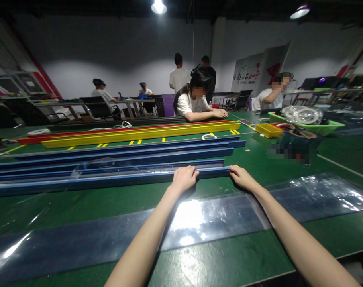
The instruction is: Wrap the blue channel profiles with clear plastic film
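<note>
My left hand (pixel 185 177) is closed round the nearest blue channel strip (pixel 139 178), a little short of its right end. At that right end, my right hand (pixel 241 177) pinches the strip's tip. Clear film (pixel 94 165) lies loosely over the left part of the blue strips. Under my forearms a long, shiny transparent sheet (pixel 220 217) lies flat across the green table (pixel 115 203). More blue strips (pixel 211 152) lie parallel just behind the held one.
Yellow (pixel 139 133) and red (pixel 28 140) strips lie farther back. A white ring (pixel 209 136) sits near them. A yellow basket (pixel 268 130) and a green basket (pixel 327 127) stand at the right. Across the table, a person (pixel 196 99) leans on folded arms; others are behind.
</note>
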A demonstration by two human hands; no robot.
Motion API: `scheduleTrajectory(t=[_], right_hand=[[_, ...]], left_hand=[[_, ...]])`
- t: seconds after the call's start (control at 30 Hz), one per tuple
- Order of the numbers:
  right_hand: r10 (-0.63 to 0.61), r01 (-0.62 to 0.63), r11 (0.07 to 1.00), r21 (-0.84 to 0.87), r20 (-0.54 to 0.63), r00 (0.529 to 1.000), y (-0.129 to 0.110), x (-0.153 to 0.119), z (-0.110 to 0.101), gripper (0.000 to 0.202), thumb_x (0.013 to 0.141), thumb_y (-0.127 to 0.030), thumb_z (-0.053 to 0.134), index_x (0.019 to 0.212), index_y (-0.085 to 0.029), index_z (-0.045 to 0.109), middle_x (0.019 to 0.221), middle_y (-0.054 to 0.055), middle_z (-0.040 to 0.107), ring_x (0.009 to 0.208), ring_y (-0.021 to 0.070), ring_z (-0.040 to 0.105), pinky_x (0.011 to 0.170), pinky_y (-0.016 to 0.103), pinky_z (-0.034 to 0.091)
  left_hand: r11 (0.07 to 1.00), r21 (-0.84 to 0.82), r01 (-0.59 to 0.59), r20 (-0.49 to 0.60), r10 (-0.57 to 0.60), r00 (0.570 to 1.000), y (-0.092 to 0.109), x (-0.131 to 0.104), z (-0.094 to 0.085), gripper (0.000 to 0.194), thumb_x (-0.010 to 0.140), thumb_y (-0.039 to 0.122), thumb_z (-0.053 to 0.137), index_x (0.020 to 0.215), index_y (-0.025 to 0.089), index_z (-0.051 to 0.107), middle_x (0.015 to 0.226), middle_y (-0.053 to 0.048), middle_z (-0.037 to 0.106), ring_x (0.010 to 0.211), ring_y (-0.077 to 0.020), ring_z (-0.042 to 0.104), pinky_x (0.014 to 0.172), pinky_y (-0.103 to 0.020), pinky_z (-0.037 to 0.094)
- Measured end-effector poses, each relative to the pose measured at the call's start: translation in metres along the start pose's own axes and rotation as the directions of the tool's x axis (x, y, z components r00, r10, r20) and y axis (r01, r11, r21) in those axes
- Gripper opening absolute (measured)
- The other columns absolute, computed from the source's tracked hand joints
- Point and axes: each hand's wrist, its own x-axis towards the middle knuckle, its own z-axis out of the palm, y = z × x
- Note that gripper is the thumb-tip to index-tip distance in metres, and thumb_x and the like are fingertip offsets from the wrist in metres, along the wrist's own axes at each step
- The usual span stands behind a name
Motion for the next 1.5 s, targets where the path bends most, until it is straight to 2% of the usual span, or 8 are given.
scheduleTrajectory(t=[0.33,0.7,0.9,1.33,1.5], right_hand=[[-0.002,0.002,1.000,0.021,-0.004,1.000,0.0009,0.0012,0.0010,0.032,0.081,-0.012,0.043,0.103,-0.020,0.065,0.103,0.006,0.067,0.100,0.0197,0.058,0.092,0.035,0.042],[-0.001,0.001,0.999,0.035,0.008,1.000,-0.0035,0.0041,-0.0037,0.036,0.078,-0.010,0.043,0.104,-0.020,0.066,0.105,0.005,0.067,0.100,0.0190,0.057,0.093,0.034,0.042],[0.007,-0.007,1.000,0.012,0.018,1.000,-0.0042,0.0031,-0.0047,0.035,0.079,-0.010,0.043,0.104,-0.021,0.066,0.105,0.005,0.067,0.100,0.0186,0.058,0.094,0.034,0.042],[0.007,-0.007,1.000,0.009,0.002,1.000,-0.0033,0.0042,-0.0041,0.035,0.079,-0.009,0.043,0.103,-0.020,0.066,0.104,0.005,0.067,0.100,0.0179,0.058,0.094,0.033,0.042],[0.002,-0.002,1.000,0.012,-0.007,1.000,-0.0002,0.0042,-0.0018,0.033,0.080,-0.011,0.044,0.103,-0.021,0.066,0.103,0.004,0.067,0.099,0.0174,0.058,0.093,0.033,0.042]], left_hand=[[0.999,-0.034,0.014,0.014,-0.013,1.000,-0.0011,0.0011,0.0003,0.034,0.091,0.039,0.030,0.109,0.024,0.056,0.110,-0.003,0.064,0.098,-0.0211,0.060,0.079,-0.031,0.042],[0.996,-0.084,0.014,-0.004,-0.015,1.000,-0.0065,0.0003,-0.0015,0.034,0.090,0.041,0.035,0.105,0.023,0.058,0.109,-0.004,0.064,0.097,-0.0208,0.059,0.078,-0.030,0.044],[0.995,-0.098,-0.030,-0.029,0.027,0.999,-0.0091,0.0000,-0.0024,0.035,0.089,0.042,0.037,0.099,0.021,0.063,0.106,-0.006,0.064,0.105,-0.0211,0.055,0.080,-0.028,0.044],[0.996,-0.087,-0.006,-0.015,0.005,1.000,-0.0091,0.0030,0.0000,0.037,0.089,0.043,0.037,0.106,0.023,0.063,0.106,-0.006,0.066,0.100,-0.0218,0.059,0.082,-0.029,0.045],[0.998,-0.059,-0.025,-0.036,0.023,0.999,-0.0086,0.0015,-0.0020,0.037,0.089,0.042,0.037,0.101,0.021,0.064,0.104,-0.007,0.065,0.096,-0.0211,0.061,0.079,-0.028,0.045]])
